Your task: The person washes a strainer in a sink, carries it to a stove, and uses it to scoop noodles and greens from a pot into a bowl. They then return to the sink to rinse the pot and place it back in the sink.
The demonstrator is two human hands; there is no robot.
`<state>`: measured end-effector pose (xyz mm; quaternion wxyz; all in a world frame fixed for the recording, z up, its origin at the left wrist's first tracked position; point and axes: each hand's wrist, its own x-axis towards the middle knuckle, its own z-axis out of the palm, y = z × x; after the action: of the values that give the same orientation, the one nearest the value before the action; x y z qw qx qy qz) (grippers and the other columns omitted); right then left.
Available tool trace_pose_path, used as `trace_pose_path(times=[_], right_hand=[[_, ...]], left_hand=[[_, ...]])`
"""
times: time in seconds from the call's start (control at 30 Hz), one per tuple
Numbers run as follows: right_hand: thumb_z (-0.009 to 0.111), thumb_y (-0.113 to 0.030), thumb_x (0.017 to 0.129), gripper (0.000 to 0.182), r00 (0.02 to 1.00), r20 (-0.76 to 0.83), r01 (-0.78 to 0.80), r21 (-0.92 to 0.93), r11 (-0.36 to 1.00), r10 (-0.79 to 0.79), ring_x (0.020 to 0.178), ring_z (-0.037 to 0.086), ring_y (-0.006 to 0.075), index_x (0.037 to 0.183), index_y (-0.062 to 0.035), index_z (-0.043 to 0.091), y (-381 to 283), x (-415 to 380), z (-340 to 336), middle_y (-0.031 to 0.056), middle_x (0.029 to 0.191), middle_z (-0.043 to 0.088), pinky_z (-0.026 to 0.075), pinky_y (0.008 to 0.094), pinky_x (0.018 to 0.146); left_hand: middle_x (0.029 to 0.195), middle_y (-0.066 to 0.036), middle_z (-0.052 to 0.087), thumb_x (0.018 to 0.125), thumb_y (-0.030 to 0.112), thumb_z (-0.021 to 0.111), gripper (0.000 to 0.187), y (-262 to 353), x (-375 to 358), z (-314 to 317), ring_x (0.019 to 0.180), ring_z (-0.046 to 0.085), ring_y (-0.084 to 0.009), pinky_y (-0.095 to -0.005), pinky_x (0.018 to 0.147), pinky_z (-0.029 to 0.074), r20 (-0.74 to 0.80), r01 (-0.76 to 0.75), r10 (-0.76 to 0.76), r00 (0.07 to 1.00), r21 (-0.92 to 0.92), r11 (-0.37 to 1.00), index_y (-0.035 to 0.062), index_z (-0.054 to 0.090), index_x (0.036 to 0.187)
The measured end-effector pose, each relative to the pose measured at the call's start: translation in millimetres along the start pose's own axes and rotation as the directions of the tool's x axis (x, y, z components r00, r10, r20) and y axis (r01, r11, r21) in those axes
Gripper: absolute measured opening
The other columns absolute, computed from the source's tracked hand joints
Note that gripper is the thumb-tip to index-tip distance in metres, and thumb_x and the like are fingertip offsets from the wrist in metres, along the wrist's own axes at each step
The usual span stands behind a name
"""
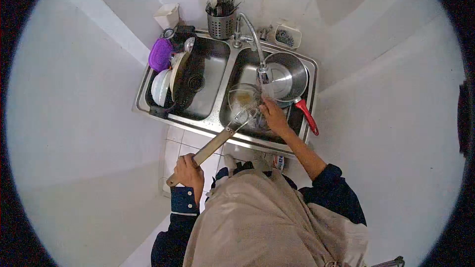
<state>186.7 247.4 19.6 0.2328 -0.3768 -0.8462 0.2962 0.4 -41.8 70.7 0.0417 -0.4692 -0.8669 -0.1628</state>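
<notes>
My left hand [187, 172] is closed around the long wooden handle [213, 148] of a wire skimmer. The skimmer's wire head [242, 116] is over the right sink basin, beneath the faucet spout [264, 75]. Close beside the wire head, my right hand [273, 117] has its fingers bent together; what they hold, if anything, is hidden. Water appears to fall from the spout near those fingers. A clear glass bowl [237, 94] lies in the basin under the skimmer's head. A metal pot [295, 71] sits in the basin behind my right hand.
A red handle [308, 117] sticks out over the sink's right front edge. Bowls [161, 88] and a purple container [161, 55] stand in a rack in the left basin [210, 64]. Behind the sink are a cutlery holder [221, 26] and a white tub [288, 37]. Walls close in on both sides.
</notes>
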Motion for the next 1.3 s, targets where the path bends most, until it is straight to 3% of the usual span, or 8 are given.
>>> trace_pose_path(times=[0.3,0.5,0.6,0.8,0.9,1.1,1.2,1.3], right_hand=[[0.041,-0.030,0.094,0.042,0.996,0.060,-0.075,0.199,0.977,0.064,0.122,0.040,0.0338,0.127,-0.0061,0.045,11.3,16.0,-0.5,0.0175,0.129,0.046,0.029,0.0429,0.103],[0.039,-0.027,0.094,0.039,0.951,0.050,0.307,-0.063,0.950,-0.304,0.121,0.042,0.0304,0.125,-0.0060,0.048,19.7,10.5,4.8,0.0167,0.129,0.047,0.030,0.0406,0.103],[0.039,-0.028,0.094,0.038,0.930,0.295,-0.133,-0.288,0.948,0.220,0.120,0.044,0.0310,0.123,-0.0064,0.050,33.0,25.9,-5.6,0.0161,0.127,0.049,0.030,0.0406,0.103],[0.043,-0.028,0.091,0.037,0.850,-0.094,0.515,-0.060,0.855,-0.518,0.099,0.052,0.0366,0.119,-0.0050,0.053,37.0,2.8,3.1,0.0188,0.099,0.059,0.041,0.0474,0.084],[0.046,-0.026,0.090,0.033,0.981,0.074,-0.175,-0.082,0.981,0.181,0.114,0.049,0.0306,0.112,-0.0048,0.058,23.1,1.5,-12.3,0.0136,0.120,0.055,0.033,0.0414,0.100],[0.049,-0.028,0.088,0.033,0.902,0.023,0.432,-0.039,0.901,-0.432,0.113,0.049,0.0308,0.110,-0.0054,0.059,20.0,13.5,9.1,0.0120,0.120,0.055,0.035,0.0409,0.099],[0.049,-0.029,0.088,0.033,0.981,0.138,-0.141,0.051,0.989,0.133,0.117,0.045,0.0303,0.108,-0.0056,0.060,18.2,29.2,9.2,0.0123,0.123,0.052,0.035,0.0398,0.099],[0.047,-0.032,0.089,0.037,0.988,0.119,0.123,-0.184,0.975,-0.102,0.119,0.044,0.0298,0.113,-0.0056,0.057,-23.5,17.4,13.0,0.0117,0.126,0.050,0.034,0.0384,0.100]], left_hand=[[0.085,-0.008,0.049,0.061,0.005,0.060,0.031,-11.3,9.1,16.9,0.081,0.051,-0.0266,-0.0379,0.069,0.038,-0.073,-0.102,0.108,0.991,0.084,0.991,0.0088,0.051,0.091],[0.082,-0.008,0.048,0.057,0.005,0.060,0.032,-11.4,30.1,24.9,0.079,0.049,-0.0272,-0.0382,0.069,0.036,-0.071,-0.190,0.195,0.978,0.070,0.979,0.0097,0.051,0.087],[0.081,-0.007,0.048,0.059,0.003,0.058,0.029,-8.0,38.8,29.3,0.077,0.049,-0.0274,-0.0395,0.068,0.036,-0.078,-0.226,0.228,0.970,0.040,0.973,0.0099,0.050,0.086],[0.079,-0.007,0.049,0.060,0.001,0.056,0.027,-15.9,50.1,47.5,0.076,0.050,-0.0276,-0.0396,0.068,0.035,-0.092,-0.233,0.233,0.968,0.017,0.972,0.0106,0.051,0.084],[0.079,-0.006,0.048,0.061,0.001,0.057,0.026,-11.4,50.5,49.0,0.076,0.050,-0.0265,-0.0391,0.068,0.036,-0.116,-0.265,0.272,0.955,0.068,0.962,0.0116,0.051,0.084],[0.079,-0.005,0.048,0.063,0.004,0.058,0.024,-8.8,54.5,42.1,0.076,0.050,-0.0252,-0.0384,0.068,0.036,-0.130,-0.292,0.300,0.945,0.081,0.953,0.0123,0.052,0.084],[0.079,-0.005,0.048,0.064,0.004,0.058,0.024,-14.4,52.0,46.2,0.076,0.050,-0.0252,-0.0382,0.069,0.036,-0.183,-0.285,0.305,0.935,0.124,0.950,0.0125,0.052,0.085],[0.079,-0.005,0.048,0.064,0.004,0.057,0.022,-19.4,51.4,48.3,0.075,0.050,-0.0256,-0.0380,0.069,0.036,-0.193,-0.243,0.266,0.944,0.136,0.960,0.0122,0.051,0.084]])
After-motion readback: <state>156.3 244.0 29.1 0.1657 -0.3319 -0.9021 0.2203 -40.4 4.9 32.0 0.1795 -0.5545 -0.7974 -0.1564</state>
